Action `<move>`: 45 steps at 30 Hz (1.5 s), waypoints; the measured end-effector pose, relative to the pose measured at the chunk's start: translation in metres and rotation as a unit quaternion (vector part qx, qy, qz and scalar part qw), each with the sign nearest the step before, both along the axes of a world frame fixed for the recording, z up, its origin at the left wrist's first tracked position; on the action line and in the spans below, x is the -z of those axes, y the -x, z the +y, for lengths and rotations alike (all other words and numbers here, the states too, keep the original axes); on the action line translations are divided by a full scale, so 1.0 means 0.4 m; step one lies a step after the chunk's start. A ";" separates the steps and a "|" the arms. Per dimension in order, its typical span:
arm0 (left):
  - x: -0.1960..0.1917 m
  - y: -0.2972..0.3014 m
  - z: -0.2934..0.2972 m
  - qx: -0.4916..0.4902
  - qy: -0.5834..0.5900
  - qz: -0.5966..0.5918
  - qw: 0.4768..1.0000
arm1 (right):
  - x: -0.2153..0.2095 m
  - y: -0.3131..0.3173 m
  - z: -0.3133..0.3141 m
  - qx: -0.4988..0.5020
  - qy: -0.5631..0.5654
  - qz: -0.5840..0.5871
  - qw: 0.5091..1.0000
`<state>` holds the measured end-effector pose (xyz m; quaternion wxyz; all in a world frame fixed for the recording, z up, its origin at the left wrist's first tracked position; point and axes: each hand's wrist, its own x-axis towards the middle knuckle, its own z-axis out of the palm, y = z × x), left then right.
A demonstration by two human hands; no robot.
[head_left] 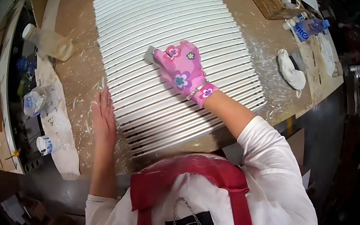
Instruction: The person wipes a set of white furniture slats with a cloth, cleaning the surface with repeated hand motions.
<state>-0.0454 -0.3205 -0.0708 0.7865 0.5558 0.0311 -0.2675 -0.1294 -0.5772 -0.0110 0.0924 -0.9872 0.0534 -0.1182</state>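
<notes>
A: Right hand (180, 68)?
B: Pink flowered glove, fingers clamped on small grey rectangular block (149, 56). Block sticks out left of the fingers, over white slatted panel (148, 10).
A: Left hand (106, 123)?
B: Bare, holding nothing. Fingers extended at panel's left edge.
A: Panel?
B: Under the gloved fingers, on brown tabletop (78, 13).

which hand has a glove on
The right hand, in a pink flowered glove, holding a grey block on the white slatted panel; the left hand, by the panel's left edge, is bare.
</notes>
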 end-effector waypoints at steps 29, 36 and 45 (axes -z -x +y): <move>0.079 -0.108 -0.012 0.169 -0.146 -0.213 0.951 | 0.002 -0.067 0.087 -0.069 0.060 -0.026 0.995; 0.007 -0.084 -0.020 0.150 -0.048 -0.112 0.981 | 0.010 -0.136 0.027 -0.062 0.119 -0.003 0.991; 0.024 -0.091 -0.016 0.141 -0.104 -0.114 0.978 | -0.006 -0.110 -0.040 -0.045 0.066 0.012 0.997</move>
